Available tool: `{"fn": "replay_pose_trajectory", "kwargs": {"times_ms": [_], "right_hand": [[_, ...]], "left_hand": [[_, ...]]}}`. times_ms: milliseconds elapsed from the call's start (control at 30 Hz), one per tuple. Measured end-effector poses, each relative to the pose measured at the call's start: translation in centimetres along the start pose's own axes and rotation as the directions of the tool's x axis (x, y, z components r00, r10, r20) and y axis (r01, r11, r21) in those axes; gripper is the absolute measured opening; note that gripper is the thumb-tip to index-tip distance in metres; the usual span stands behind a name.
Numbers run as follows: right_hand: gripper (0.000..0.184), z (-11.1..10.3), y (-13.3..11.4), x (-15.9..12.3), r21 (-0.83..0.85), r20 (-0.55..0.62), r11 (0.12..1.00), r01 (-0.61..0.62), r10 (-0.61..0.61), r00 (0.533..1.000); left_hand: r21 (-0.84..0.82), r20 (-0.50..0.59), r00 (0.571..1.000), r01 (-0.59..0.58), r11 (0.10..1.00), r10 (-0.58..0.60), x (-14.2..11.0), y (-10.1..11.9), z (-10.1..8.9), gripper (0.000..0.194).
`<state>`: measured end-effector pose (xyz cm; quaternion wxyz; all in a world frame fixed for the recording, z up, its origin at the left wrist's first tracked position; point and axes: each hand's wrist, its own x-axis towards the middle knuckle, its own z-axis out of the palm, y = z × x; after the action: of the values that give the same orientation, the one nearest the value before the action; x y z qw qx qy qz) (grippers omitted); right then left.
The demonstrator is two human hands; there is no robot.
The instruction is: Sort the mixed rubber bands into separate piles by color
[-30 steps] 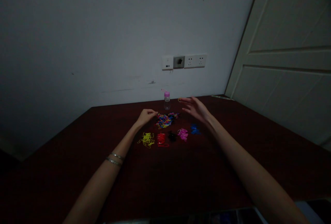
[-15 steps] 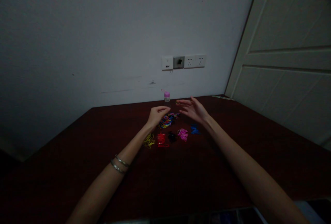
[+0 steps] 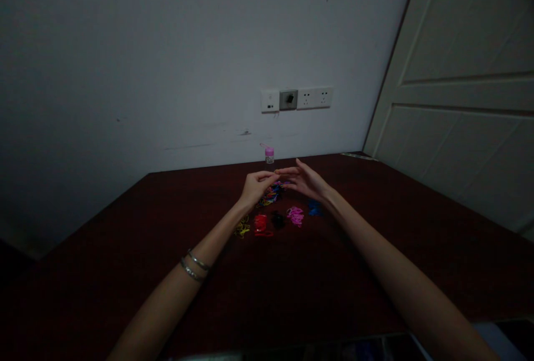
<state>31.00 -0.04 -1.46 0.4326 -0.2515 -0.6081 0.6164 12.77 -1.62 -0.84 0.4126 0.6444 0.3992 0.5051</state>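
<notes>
My left hand [image 3: 253, 188] is closed in a pinch above the mixed pile of small coloured rubber bands [image 3: 271, 196]. What lies between its fingertips is too small to make out. The fingers of my right hand [image 3: 306, 181] are stretched out and apart, with the foremost fingertip meeting the left pinch. Nearer me are sorted heaps of bands: yellow [image 3: 242, 227], partly hidden by my left wrist, red [image 3: 261, 225], black [image 3: 277, 219], pink [image 3: 295, 216] and blue [image 3: 314, 208], close below my right wrist.
A small clear bottle with a pink lid [image 3: 269, 153] stands behind the hands, its lower part partly covered. The dark red table [image 3: 292, 283] meets a wall with sockets [image 3: 314, 98]. A pale panelled door [image 3: 454, 144] rises at right.
My left hand has moved right from the mixed pile's left side to my right fingertips. My right hand has shifted slightly left; the yellow band seen at its fingertip earlier is no longer distinct.
</notes>
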Motion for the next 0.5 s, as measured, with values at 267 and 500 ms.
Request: {"fn": "replay_pose_trajectory", "kwargs": {"times_ms": [267, 500], "right_hand": [[0.047, -1.1, 0.8, 0.3, 0.006, -0.165, 1.0, 0.017, -0.016, 0.986], [0.034, -5.5, 2.1, -0.4, 0.119, -0.502, 0.993, 0.01, 0.052, 0.863]], "left_hand": [[0.001, -0.012, 1.0, 0.006, 1.0, -0.006, 0.1, -0.3, 0.0, 0.03], [0.031, 0.025, 0.999, 0.037, 0.999, -0.038, 0.0, 0.1, -0.2, 0.027]]}}
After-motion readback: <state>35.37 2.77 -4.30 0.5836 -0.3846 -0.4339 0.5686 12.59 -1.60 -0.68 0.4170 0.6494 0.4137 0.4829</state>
